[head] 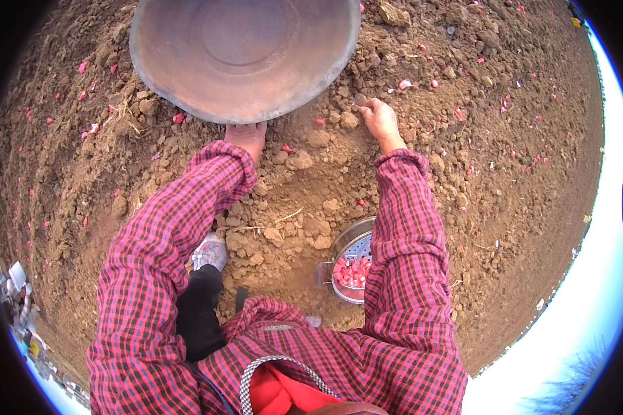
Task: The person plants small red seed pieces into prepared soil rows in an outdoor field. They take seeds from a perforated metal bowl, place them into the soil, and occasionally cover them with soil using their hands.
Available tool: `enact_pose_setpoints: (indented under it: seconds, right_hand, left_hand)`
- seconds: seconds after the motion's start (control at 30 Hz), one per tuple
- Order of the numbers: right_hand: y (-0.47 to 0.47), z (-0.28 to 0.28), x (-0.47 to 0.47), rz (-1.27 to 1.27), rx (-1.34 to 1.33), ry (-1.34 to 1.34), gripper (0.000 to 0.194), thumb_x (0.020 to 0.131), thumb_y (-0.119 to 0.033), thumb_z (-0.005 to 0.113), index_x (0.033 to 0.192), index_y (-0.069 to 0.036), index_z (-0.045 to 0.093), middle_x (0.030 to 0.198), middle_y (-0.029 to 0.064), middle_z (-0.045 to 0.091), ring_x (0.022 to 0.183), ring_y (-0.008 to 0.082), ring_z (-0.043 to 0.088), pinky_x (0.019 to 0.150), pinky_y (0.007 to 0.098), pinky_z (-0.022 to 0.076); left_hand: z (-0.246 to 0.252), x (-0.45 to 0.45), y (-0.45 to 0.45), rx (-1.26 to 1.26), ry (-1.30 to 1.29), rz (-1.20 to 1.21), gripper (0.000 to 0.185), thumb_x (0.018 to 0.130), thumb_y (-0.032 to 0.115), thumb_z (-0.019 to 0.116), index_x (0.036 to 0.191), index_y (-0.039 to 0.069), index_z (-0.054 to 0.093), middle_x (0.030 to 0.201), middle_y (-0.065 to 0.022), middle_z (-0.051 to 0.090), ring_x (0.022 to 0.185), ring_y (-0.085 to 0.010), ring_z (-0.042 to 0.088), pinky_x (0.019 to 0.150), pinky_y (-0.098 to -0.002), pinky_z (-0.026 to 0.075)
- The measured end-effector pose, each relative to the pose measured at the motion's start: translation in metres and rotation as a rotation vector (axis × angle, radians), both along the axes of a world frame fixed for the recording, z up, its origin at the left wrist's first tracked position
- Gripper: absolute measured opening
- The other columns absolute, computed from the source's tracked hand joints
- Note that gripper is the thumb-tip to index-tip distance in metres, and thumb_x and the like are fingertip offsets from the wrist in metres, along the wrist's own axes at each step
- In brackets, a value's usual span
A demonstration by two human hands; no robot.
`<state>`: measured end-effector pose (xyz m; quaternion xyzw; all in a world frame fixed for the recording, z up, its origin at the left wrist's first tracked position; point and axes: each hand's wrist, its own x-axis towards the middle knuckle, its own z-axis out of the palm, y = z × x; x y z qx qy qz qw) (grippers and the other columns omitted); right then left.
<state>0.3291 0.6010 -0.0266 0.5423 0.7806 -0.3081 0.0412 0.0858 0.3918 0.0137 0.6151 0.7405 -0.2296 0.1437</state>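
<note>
A large round metal basin (244, 93), brownish inside with a worn grey rim, is tilted with its hollow side towards me at the top of the view. My left hand (246, 138) is at its near rim, the fingers hidden underneath. To the right, my right hand (381, 120) reaches down to the loose soil, thumb and fingertips close together beside a small clod (360, 98). Whether something small is between them cannot be made out. A pink clove-like piece (320, 122) lies on the soil between my hands, and another (286, 149) is closer to me.
Beside my right forearm stands a metal pot (337, 249) with a perforated insert (361, 246) and many pink pieces (350, 272). Similar pieces dot the cloddy brown soil (498, 197) on both sides. My left shoe (211, 252) rests on the ground. Mixed objects (21, 295) lie far left.
</note>
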Motion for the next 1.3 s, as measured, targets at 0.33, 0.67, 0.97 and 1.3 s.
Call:
enact_pose_setpoints:
  seconds: [0.33,0.67,0.97,1.3]
  right_hand:
    - [0.004,-0.005,0.008,0.168,-0.006,0.147,0.013,0.082,-0.014,0.064,0.094,-0.009,0.068,0.088,0.0099,0.069,0.085,0.0228,0.066,0.078,0.0329,0.0501]
    - [-0.008,-0.009,-0.006,0.182,0.066,-0.008,0.017,0.082,-0.024,0.065,0.095,-0.013,0.065,0.086,0.0141,0.067,0.085,0.0329,0.064,0.076,0.0399,0.0496]
    - [0.069,0.011,0.027,-0.143,0.633,-0.146,0.020,0.086,-0.027,0.059,0.102,-0.015,0.061,0.103,0.0107,0.060,0.093,0.0330,0.060,0.076,0.0431,0.0498]
    - [0.053,0.010,0.015,-0.066,0.323,-0.266,0.019,0.085,-0.029,0.062,0.097,-0.015,0.061,0.099,0.0102,0.061,0.094,0.0290,0.061,0.073,0.0410,0.0509]
  left_hand:
    - [-0.002,0.002,-0.002,-0.004,0.043,-0.032,0.057,0.088,0.010,0.044,0.142,0.003,0.027,0.143,-0.0242,0.032,0.133,-0.0408,0.029,0.106,-0.0595,0.025]
    - [0.000,0.006,0.005,0.075,0.032,-0.017,0.053,0.087,0.009,0.045,0.138,0.002,0.033,0.142,-0.0212,0.035,0.130,-0.0390,0.034,0.107,-0.0542,0.028]
    - [-0.011,0.003,-0.003,0.162,0.136,-0.087,0.051,0.085,0.009,0.047,0.135,0.001,0.038,0.137,-0.0210,0.041,0.127,-0.0383,0.039,0.105,-0.0517,0.033]
    - [0.000,0.003,0.003,0.003,0.073,-0.009,0.048,0.090,0.011,0.041,0.138,0.008,0.035,0.141,-0.0146,0.038,0.130,-0.0325,0.037,0.108,-0.0458,0.030]
